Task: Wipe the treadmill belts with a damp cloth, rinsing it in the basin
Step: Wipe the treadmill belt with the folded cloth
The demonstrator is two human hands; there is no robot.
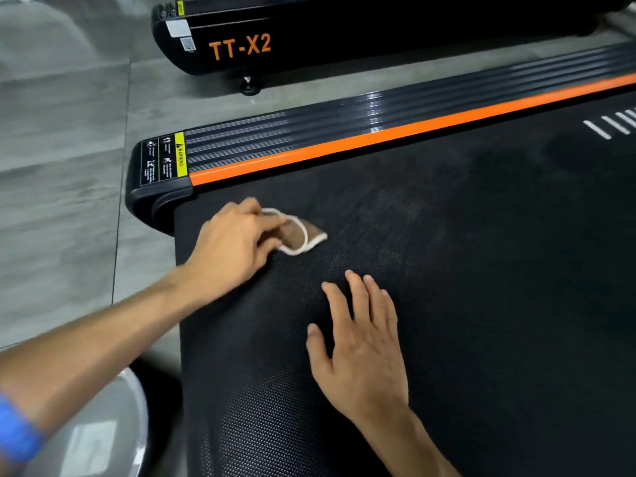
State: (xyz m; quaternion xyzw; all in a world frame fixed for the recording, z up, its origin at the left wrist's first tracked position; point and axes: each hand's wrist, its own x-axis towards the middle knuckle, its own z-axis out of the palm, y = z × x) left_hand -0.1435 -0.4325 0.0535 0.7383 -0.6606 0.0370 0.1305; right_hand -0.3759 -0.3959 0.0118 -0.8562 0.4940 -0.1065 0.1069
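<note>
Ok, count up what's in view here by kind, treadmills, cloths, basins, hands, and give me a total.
Treadmills: 2, the near treadmill and the far treadmill marked TT-X2
Cloths: 1, the cloth gripped by the left hand
Basins: 1, the basin
Hands: 2, counting the right hand, flat on the belt
Total: 6

Crumpled brown cloth (303, 234) on black belt (447, 270)

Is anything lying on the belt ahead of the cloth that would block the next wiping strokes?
Nothing visible blocks it. The left hand holds the cloth on the belt; only the right hand rests flat nearby, below the cloth.
</note>
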